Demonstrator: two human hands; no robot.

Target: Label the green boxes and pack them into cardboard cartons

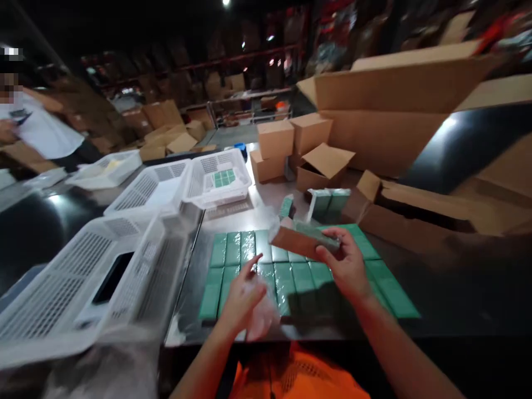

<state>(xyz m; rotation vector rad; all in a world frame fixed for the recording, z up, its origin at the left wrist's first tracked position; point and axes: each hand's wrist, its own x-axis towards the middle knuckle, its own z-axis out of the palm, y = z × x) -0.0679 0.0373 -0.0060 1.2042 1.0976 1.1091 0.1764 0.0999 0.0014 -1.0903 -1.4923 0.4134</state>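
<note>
My right hand [347,265] holds a small brown cardboard box [298,241] with a green wrapped pack on top of it, above two rows of several flat green packs [291,277] laid on the metal table [195,288]. My left hand [243,299] hovers over the near row with a piece of clear plastic film [261,316] in its fingers. More green packs [328,202] stand upright behind the rows.
White plastic crates [83,282] stand at left, one farther back holding green packs [224,177]. Brown cardboard boxes [299,149] and large flat cartons [399,100] fill the back and right. Another person in a white shirt [37,127] stands far left.
</note>
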